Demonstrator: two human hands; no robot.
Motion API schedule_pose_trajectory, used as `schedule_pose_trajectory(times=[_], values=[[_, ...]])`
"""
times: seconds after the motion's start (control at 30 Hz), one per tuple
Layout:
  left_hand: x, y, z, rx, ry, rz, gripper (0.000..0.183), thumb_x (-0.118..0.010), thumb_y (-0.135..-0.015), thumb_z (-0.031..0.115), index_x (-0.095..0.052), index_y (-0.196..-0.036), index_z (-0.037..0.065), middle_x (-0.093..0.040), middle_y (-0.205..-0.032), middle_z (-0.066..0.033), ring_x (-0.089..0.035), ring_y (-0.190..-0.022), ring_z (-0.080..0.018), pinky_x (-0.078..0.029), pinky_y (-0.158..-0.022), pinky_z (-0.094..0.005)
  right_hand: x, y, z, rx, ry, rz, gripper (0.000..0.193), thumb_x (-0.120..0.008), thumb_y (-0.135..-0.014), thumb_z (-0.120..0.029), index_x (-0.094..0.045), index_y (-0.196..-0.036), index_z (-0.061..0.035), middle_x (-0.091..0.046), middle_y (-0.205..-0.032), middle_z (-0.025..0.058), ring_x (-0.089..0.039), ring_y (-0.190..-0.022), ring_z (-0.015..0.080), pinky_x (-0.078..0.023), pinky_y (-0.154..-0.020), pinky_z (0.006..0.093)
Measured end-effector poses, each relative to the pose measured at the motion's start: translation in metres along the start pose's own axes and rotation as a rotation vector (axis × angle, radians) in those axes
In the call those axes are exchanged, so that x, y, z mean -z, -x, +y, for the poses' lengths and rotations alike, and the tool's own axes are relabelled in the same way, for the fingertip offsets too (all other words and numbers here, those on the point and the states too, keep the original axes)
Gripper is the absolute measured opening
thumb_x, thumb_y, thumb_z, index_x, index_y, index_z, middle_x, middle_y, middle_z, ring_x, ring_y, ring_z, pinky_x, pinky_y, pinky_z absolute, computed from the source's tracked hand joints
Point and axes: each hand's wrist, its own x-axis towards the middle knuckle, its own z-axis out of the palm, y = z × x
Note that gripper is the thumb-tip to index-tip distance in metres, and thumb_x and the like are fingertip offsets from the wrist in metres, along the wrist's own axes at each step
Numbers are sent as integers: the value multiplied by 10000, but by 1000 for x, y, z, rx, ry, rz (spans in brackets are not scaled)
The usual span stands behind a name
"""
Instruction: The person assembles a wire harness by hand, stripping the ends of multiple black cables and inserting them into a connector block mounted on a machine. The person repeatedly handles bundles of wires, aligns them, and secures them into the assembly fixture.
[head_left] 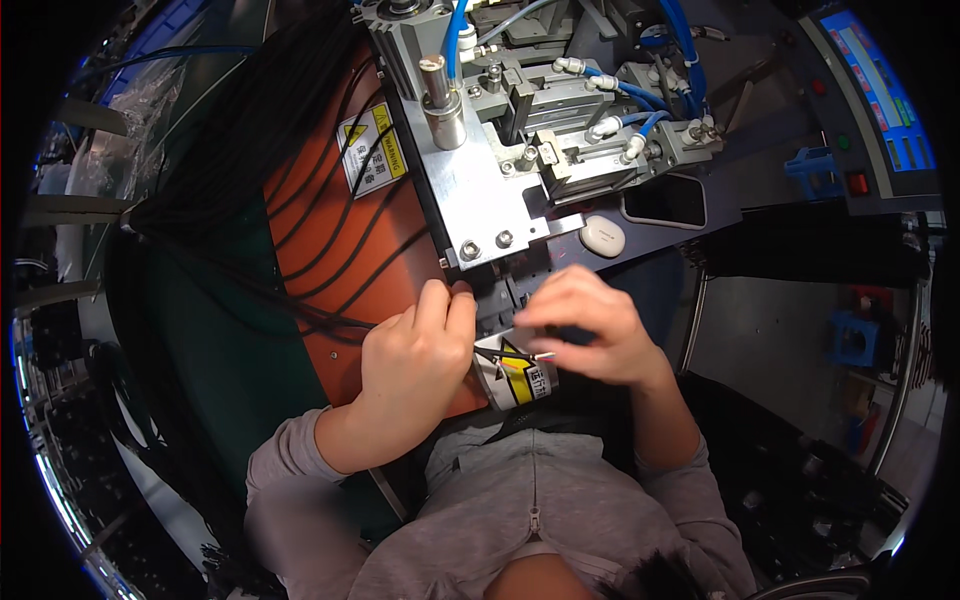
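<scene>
"What's standing largest, seen from mid-view?"
"The silver machine (475,185) is standing at twelve o'clock; the orange panel (352,352) is lying toward nine."
"And the hands?"
"At eight, the left hand (420,350) is gripping the black cable (512,354), fingers pressing together. At four, the right hand (595,328) is looking blurred, fingers bending, thumb standing apart; I can't tell whether it's touching the cable."
"Where's that cable ending?"
"It's poking out between both hands, at five."
</scene>
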Motion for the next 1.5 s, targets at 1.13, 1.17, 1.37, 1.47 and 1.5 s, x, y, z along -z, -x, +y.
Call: schedule_pose_trajectory(times=[1.13,1.17,1.37,1.47,1.5], values=[[-14,-10,-2,-183,421,373,117,-685,-705,66,-606,-789,45,-403,-640,-25,-487,-526,-133,-360,-423,-269,-25,-16,-28,55,425,350,172,-732,-711,-21,-593,-813,-23,-565,-781,88,-550,-718,245,-441,-659,343],[-14,-11,-4,-200,416,363,118,-675,-705,68,-609,-800,46,-414,-644,-21,-492,-536,-130,-362,-426,-264,-20,-16,-30,-51,348,270,145,-693,-767,-66,-562,-812,-22,-542,-768,92,-525,-712,252,-422,-669,349],[-12,-11,-6,-234,433,320,262,-674,-666,81,-675,-926,49,-530,-708,-20,-537,-573,-133,-395,-449,-253,-4,-6,-14,-364,-268,160,131,-646,-834,-94,-561,-833,6,-532,-798,55,-509,-743,135,-409,-673,255],[-13,-5,-5,-279,300,287,385,-656,-641,101,-693,-1022,63,-572,-762,-15,-534,-574,-124,-395,-452,-241,-5,-1,-3,-353,-217,257,102,-679,-786,-51,-613,-819,18,-594,-805,81,-567,-743,158,-446,-669,273],[-14,-5,-3,-291,281,267,383,-655,-642,100,-691,-1022,59,-571,-766,-14,-529,-575,-120,-390,-450,-237,-6,-2,-3,-319,-93,270,95,-683,-777,-46,-623,-810,19,-608,-797,89,-581,-740,168,-455,-665,284]])
